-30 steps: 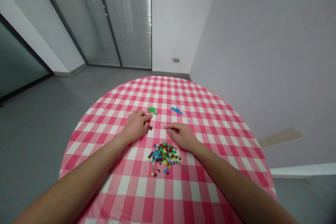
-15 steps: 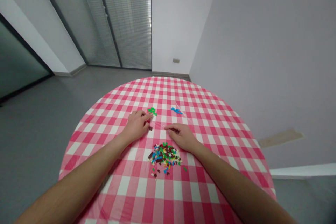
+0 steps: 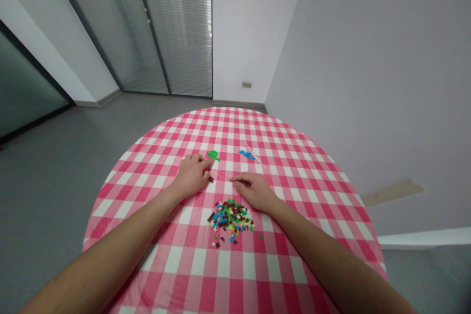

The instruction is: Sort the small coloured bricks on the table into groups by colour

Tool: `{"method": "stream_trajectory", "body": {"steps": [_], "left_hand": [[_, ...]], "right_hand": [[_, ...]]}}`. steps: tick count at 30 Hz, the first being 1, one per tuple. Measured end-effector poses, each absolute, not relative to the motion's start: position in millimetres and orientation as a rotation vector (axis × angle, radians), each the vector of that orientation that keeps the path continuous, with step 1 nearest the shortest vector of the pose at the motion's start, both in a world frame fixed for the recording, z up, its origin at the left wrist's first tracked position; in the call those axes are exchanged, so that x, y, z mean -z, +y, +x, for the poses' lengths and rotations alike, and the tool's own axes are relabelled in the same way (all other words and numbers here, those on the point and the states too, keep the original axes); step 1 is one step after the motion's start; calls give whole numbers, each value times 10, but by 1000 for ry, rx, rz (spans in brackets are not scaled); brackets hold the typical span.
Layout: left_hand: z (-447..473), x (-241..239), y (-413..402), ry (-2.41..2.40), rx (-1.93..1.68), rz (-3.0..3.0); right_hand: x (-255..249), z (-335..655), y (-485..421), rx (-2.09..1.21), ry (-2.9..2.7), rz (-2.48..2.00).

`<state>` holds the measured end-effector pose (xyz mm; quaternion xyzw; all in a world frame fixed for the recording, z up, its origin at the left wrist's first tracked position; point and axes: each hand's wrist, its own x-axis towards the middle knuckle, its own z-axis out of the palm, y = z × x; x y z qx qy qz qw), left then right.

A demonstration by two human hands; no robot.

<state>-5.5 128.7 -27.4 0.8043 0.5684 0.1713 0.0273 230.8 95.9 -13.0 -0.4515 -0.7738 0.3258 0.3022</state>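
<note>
My left hand (image 3: 192,174) rests on the checked tablecloth with its index finger stretched toward a small group of green bricks (image 3: 213,155). Its thumb lies apart from that finger, beside a few dark brown bricks (image 3: 211,180) that the hand partly hides. To the right, my right hand (image 3: 256,191) lies on the cloth, index finger extended to the left and thumb a little below it; nothing shows between them. Nearer to me is a loose heap of mixed toy bricks (image 3: 231,218) in brown, green, blue, yellow, red and white. Several blue bricks (image 3: 247,155) sit together beyond my right hand.
The round table (image 3: 235,284) wears a pink-and-white checked plastic cloth. A single green brick (image 3: 259,236) and a few other pieces lie scattered round the heap. Behind the table stand a white wall (image 3: 253,24) and a glass partition with blinds (image 3: 184,34).
My left index finger has shifted very slightly up toward the green bricks. My right hand and the brick groups look the same.
</note>
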Motion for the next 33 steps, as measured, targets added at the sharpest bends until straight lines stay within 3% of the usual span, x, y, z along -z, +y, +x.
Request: {"method": "stream_trajectory", "body": {"steps": [12, 18, 22, 33], "left_hand": [[-85, 272, 1278, 1702, -618, 2404], [-26, 194, 1145, 1376, -804, 2434], [71, 113, 996, 1078, -745, 2470], [109, 124, 981, 1098, -763, 2391]], "right_hand": [[12, 2423, 977, -840, -2571, -804], [22, 2407, 981, -857, -2555, -866], [40, 2386, 965, -808, -2500, -918], [54, 2355, 967, -749, -2611, -875]]}}
